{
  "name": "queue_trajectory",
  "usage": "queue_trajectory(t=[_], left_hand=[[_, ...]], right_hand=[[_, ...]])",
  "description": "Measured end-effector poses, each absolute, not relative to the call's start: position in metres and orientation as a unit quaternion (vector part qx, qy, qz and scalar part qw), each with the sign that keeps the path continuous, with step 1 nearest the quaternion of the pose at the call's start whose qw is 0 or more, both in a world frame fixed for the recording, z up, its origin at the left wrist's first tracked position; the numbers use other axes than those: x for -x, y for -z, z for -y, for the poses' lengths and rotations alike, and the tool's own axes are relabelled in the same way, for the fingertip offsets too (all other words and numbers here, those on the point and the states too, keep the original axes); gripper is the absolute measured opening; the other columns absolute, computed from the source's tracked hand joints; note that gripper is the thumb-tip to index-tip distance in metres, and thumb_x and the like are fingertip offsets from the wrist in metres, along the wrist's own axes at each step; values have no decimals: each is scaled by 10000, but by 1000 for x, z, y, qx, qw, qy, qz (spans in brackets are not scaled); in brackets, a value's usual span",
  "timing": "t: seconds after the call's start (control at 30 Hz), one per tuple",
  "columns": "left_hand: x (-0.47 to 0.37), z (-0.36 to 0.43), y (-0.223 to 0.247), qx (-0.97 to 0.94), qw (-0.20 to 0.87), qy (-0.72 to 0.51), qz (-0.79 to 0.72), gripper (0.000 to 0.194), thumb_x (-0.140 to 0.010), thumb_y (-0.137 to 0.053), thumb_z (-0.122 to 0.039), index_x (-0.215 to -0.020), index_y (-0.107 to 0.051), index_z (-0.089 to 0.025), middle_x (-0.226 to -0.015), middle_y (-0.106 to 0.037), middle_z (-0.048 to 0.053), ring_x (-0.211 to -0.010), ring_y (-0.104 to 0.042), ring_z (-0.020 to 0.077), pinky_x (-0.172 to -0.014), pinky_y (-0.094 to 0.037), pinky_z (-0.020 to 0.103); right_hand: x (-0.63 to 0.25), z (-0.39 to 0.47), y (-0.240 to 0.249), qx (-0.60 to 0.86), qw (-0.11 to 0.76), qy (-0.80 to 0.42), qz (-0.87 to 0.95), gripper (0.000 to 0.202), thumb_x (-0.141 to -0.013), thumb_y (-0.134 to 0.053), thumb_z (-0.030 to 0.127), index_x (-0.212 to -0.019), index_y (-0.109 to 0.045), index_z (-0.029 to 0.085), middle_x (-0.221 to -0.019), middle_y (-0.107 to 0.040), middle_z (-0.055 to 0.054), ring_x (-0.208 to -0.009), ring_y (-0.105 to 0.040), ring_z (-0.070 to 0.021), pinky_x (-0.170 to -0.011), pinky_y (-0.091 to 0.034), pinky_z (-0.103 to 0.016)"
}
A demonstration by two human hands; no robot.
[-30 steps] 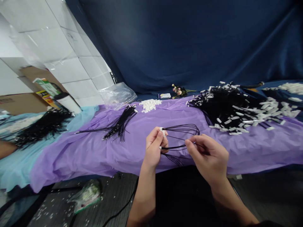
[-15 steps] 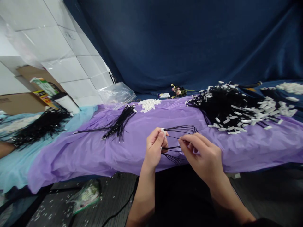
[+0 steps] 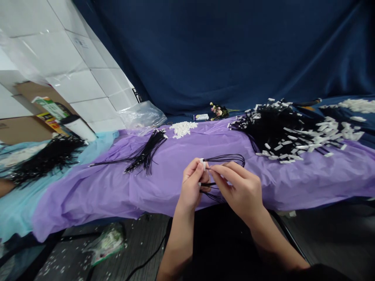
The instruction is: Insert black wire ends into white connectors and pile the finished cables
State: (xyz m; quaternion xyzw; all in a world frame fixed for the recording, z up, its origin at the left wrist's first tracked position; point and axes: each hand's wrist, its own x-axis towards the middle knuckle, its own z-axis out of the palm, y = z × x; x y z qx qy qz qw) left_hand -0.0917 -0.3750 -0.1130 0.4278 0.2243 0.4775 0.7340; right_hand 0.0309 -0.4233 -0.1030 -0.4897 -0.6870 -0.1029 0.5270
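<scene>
My left hand is closed around a white connector, which it pinches between thumb and fingers. Thin black wires loop out from the connector to the right, and more wires hang below, by a second white piece. With thumb and index finger, my right hand pinches one black wire close beside the connector. Whether that wire's end is inside the connector I cannot tell. Beyond my hands lie a bundle of loose black wires and a small pile of white connectors on the purple cloth.
At the right lies a large heap of black wires with white connectors. A clear plastic bag and artificial flowers lie along the back. On the left, another person's arm is beside black wires on turquoise cloth.
My right hand has moved left, bringing the pinched wire up to the connector in my left hand. The left hand keeps its grip nearly in place.
</scene>
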Motion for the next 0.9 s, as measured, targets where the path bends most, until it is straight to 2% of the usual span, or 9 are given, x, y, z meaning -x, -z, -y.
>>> queue_trajectory(t=[0.37,0.57,0.67,0.77,0.9], left_hand=[[91,374,112,-401,741,-476,-252,285,-841,-624,-446,-793,-494,-197,-520,-213,-94,-439,-99,37,-372,-151,114],[91,372,113,-384,741,-490,-252,273,-840,-629,-434,-797,-515,-189,-512,-210,-97,-426,-109,33,-371,-155,122],[93,367,113,-368,734,-512,-255,270,-831,-647,-408,-775,-514,-180,-502,-201,-102,-410,-126,27,-369,-161,118],[96,360,111,-327,721,-551,-266,277,-801,-687,-383,-763,-515,-169,-495,-224,-105,-392,-147,18,-367,-159,111],[102,354,110,-276,715,-583,-269,262,-777,-712,-348,-773,-525,-163,-486,-267,-104,-361,-195,14,-357,-175,110]], right_hand=[[-26,419,104,514,502,94,690,145,-911,-562,180,-920,-706,192,-799,-705,-36,-681,-642,-130,-642,-484,-237],[-25,414,107,495,524,71,689,166,-912,-546,166,-952,-703,199,-781,-687,-34,-684,-627,-131,-643,-499,-247],[-32,415,104,480,577,-8,661,176,-890,-591,189,-1043,-676,207,-774,-663,-16,-657,-602,-120,-642,-519,-249],[-44,420,101,464,630,-164,601,250,-854,-647,221,-1103,-640,221,-754,-623,14,-604,-577,-100,-601,-520,-238],[-61,426,102,411,595,-353,594,364,-809,-696,230,-1153,-580,217,-812,-623,3,-688,-611,-115,-629,-538,-243]])
